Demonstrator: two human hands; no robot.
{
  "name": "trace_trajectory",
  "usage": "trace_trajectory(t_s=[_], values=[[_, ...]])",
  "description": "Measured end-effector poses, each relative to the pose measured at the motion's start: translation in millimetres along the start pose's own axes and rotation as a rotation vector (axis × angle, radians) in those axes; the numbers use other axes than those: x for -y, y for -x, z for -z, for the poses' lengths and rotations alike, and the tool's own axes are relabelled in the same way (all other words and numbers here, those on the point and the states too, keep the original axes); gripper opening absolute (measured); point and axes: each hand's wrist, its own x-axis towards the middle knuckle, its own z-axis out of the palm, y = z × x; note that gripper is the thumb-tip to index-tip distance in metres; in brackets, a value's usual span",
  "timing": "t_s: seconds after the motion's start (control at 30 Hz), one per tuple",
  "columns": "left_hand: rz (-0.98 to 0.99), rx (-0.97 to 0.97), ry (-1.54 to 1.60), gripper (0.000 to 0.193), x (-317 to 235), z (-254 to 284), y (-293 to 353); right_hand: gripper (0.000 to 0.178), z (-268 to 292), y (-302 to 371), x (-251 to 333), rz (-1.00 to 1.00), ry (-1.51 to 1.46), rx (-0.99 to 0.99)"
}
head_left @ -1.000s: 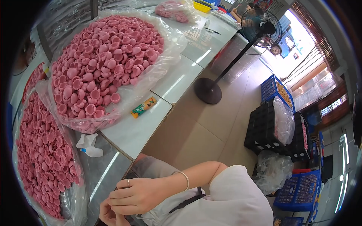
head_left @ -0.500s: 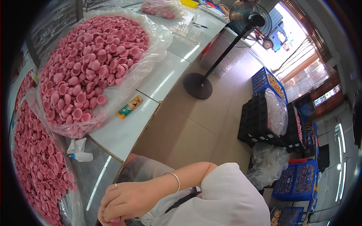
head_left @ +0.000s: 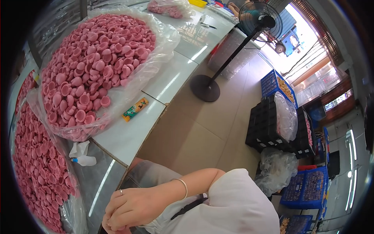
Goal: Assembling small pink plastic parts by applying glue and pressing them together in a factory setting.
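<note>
My right hand (head_left: 134, 206), with a ring and a bracelet, is at the lower edge beside the table. Its fingers are curled closed, and what they hold is hidden beneath them. A little skin under these fingers may belong to my left hand, whose fingers I cannot make out. Nearby on the table lies a small white squeeze bottle (head_left: 85, 160) with a blue tip, next to a crumpled white tissue (head_left: 79, 149). Pink hollow half-round pieces (head_left: 91, 70) form a large heap on clear plastic, and a second heap of pink pieces (head_left: 37, 163) spreads at the left.
An orange and green packet (head_left: 135, 109) lies near the table's edge (head_left: 156, 124). A standing fan (head_left: 205, 88) is on the floor beyond. Black crates (head_left: 265, 123), blue crates (head_left: 306, 187) and a clear plastic bag (head_left: 277, 167) are stacked at the right.
My right hand's fingers have shifted slightly, and a bit of pink seen under them before is now out of sight. The view has moved very little.
</note>
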Motion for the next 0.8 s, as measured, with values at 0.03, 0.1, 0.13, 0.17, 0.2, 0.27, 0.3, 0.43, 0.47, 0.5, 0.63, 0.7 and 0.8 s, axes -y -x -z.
trace_trajectory(t_s=[0.03, 0.1, 0.13, 0.17, 0.2, 0.27, 0.3, 0.43, 0.47, 0.5, 0.63, 0.7, 0.8], values=[[0.005, 0.013, -0.028, 0.019, 2.9, 1.0, -1.0, 0.014, 1.0, -0.1, 0.1, 0.011, -0.008, -0.004], [0.018, 0.042, -0.085, 0.018, 10.0, 1.7, -3.9, 0.014, 3.6, 1.4, -4.0, 0.037, 0.011, -0.011], [0.014, 0.044, -0.119, 0.018, 1.6, 7.6, 2.1, 0.014, 2.7, -1.1, -0.9, 0.085, 0.009, -0.008], [0.008, 0.046, -0.121, 0.018, 7.6, 12.8, 4.4, 0.014, 2.1, -3.3, 2.7, 0.090, 0.014, -0.011], [0.006, 0.016, 0.174, 0.027, 19.0, 18.2, 6.5, 0.015, 1.7, -5.4, 6.4, 0.090, -0.002, -0.019], [0.013, 0.014, 0.473, 0.037, 15.1, 7.0, -0.2, 0.016, 6.2, -1.2, 6.6, 0.078, 0.005, -0.038], [0.023, 0.036, 0.458, 0.031, 0.3, -4.4, -4.5, 0.016, 7.5, 0.6, 5.1, 0.052, -0.005, -0.052], [-0.030, 0.020, 0.455, 0.028, -1.3, -5.3, -8.1, 0.016, 6.2, -4.2, -0.8, 0.016, -0.012, -0.046], [-0.029, 0.001, 0.452, 0.028, 5.6, -0.4, -13.5, 0.016, 8.1, -6.8, -2.6, 0.018, -0.029, -0.037], [-0.085, 0.025, 0.436, 0.028, 4.8, 13.4, -9.4, 0.013, 6.7, -10.3, -3.1, 0.062, -0.057, -0.056], [-0.399, 0.060, 0.508, 0.033, -23.2, 56.8, -26.6, 0.010, 37.7, -13.6, -8.8, -0.052, 0.136, -0.171], [-0.511, -0.289, 0.176, 0.035, -19.6, 111.4, -24.9, 0.011, 61.5, -5.5, -22.6, -0.105, 0.350, -0.272], [-0.415, -0.910, -0.788, 0.033, -12.3, 183.9, -19.0, 0.031, 68.6, 6.3, -42.2, -0.368, 0.421, -0.456]])
